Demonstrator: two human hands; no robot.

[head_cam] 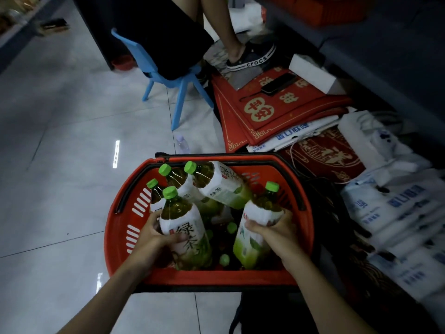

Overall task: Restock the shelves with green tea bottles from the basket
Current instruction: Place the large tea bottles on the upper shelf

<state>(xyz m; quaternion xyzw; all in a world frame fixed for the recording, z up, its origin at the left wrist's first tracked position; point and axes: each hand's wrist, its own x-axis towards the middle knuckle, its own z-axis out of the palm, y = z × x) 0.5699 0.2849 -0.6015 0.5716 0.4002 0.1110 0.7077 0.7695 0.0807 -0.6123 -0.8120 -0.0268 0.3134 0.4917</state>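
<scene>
Pickup step: left hand (154, 233) wraps a tea bottle (185, 227) and right hand (274, 231) wraps another bottle (256, 227), both inside the red basket (216, 278). Next, prob. lift clear & carry to shelf.

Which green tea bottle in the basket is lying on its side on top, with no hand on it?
The bottle at the basket's far side, cap pointing left. The left hand and right hand each grip another.

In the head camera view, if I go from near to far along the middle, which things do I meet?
Red basket → bottle in the left hand → lying bottle → small clear bottle on the floor → blue chair.
</scene>
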